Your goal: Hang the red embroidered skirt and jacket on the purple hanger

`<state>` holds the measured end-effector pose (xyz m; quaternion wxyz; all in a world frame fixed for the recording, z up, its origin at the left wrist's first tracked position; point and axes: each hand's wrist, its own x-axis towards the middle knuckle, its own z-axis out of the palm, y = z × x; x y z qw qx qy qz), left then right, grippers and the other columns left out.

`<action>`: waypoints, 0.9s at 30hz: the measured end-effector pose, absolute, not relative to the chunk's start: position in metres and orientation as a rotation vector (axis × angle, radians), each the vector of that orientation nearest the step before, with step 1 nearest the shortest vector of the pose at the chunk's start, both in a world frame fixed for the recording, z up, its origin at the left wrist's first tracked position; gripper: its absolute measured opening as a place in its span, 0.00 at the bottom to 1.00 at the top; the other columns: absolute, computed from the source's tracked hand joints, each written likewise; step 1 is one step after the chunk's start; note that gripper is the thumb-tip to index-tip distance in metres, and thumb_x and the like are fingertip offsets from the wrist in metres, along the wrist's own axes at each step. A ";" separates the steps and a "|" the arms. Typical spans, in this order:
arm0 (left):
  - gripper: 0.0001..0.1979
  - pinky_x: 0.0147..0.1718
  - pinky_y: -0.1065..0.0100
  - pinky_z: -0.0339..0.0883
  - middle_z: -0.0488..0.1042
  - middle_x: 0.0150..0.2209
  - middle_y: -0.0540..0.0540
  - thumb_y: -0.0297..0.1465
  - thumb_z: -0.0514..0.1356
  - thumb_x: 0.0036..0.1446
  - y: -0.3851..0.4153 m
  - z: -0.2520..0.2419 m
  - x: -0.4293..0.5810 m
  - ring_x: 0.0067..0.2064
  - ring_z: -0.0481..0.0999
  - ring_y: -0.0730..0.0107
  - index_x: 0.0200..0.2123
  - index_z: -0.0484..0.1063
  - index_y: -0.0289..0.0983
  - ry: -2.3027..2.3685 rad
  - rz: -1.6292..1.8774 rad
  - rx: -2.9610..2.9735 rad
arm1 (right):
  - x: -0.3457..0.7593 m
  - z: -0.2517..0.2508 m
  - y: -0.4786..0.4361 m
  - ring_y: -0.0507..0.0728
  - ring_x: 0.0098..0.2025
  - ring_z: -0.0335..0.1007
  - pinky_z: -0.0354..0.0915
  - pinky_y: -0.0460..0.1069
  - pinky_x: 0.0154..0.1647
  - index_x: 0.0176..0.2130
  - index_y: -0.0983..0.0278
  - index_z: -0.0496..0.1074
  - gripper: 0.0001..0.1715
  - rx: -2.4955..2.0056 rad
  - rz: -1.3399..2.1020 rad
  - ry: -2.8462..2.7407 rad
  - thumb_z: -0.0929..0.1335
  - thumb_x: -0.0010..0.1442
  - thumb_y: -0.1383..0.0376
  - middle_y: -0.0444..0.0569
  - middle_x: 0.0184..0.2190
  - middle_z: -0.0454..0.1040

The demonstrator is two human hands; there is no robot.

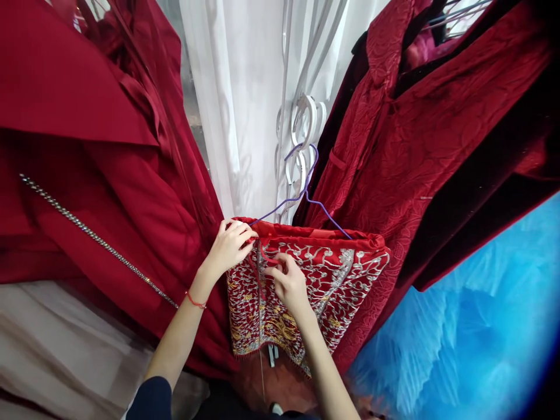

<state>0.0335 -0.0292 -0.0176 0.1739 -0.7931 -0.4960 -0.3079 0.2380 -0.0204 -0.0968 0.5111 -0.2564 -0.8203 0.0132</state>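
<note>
A red skirt-like garment [297, 291] with silver and gold embroidery hangs on a purple wire hanger [312, 175]. My left hand [234, 242] is closed on the upper left corner of its waistband, fingers curled over the red satin edge. Just to the right and a little lower, my right hand [286, 283] pinches a thin red cord [269, 258] that loops out from below the waistband. The right fingertips are in front of the embroidery; whether they touch it I cannot tell.
The hanger's hook meets white rings [304, 122] hanging before a white curtain [249, 105]. Dark red dresses [109, 192] crowd the left, one with a beaded trim [96, 238]. Patterned red garments [394, 146] hang on the right, above blue tulle [472, 326].
</note>
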 end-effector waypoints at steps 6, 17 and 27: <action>0.06 0.53 0.54 0.55 0.77 0.40 0.46 0.27 0.56 0.61 -0.047 -0.009 0.039 0.45 0.72 0.60 0.39 0.73 0.40 -1.385 -0.819 -2.308 | 0.208 -0.090 -0.028 0.58 0.43 0.68 0.68 0.53 0.45 0.45 0.64 0.74 0.11 -0.867 0.106 -1.775 0.63 0.66 0.65 0.55 0.43 0.68; 0.10 0.54 0.55 0.57 0.74 0.37 0.47 0.28 0.48 0.67 -0.072 -0.004 0.065 0.44 0.70 0.63 0.36 0.68 0.36 -1.472 -0.682 -2.256 | 0.190 -0.077 -0.047 0.56 0.42 0.66 0.66 0.53 0.48 0.39 0.63 0.70 0.06 -0.862 0.393 -1.424 0.67 0.65 0.63 0.50 0.39 0.67; 0.09 0.54 0.55 0.56 0.74 0.38 0.46 0.27 0.49 0.67 -0.075 -0.010 0.073 0.45 0.70 0.62 0.36 0.68 0.36 -1.498 -0.741 -2.170 | 0.192 -0.075 -0.049 0.56 0.44 0.65 0.64 0.53 0.50 0.38 0.64 0.71 0.06 -0.870 0.426 -1.437 0.67 0.64 0.63 0.50 0.40 0.67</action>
